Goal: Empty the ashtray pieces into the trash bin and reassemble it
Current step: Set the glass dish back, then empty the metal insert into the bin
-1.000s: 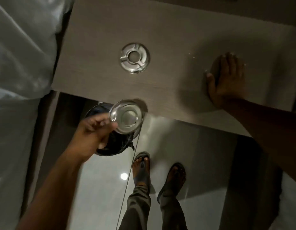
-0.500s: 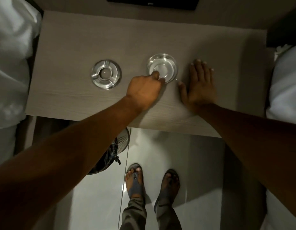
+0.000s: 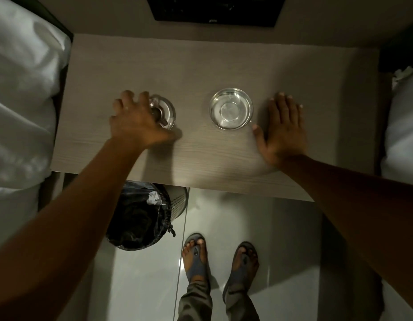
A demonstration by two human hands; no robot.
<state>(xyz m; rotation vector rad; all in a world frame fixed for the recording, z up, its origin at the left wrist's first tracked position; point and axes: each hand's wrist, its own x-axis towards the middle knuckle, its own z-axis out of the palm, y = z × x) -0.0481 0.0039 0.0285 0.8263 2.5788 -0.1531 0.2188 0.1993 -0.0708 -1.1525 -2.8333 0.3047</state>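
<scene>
The table (image 3: pixel 201 66) is bare across its far half and between the ashtray lid (image 3: pixel 165 112) and the bowl (image 3: pixel 231 108), which stand well apart. The left hand (image 3: pixel 136 121) covers the lid; the right hand (image 3: pixel 282 128) lies flat just beside the bowl. The trash bin (image 3: pixel 140 218) sits half under the table edge, its near half open from above.

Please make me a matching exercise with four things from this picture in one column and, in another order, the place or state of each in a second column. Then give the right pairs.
1. ashtray bowl
2. ashtray lid
3. trash bin
4. right hand

A. flat on the table, palm down
B. on the floor, below the table edge
C. partly under the left hand
D. on the table between the two hands, untouched

Pairs: 1-D, 2-C, 3-B, 4-A
</scene>
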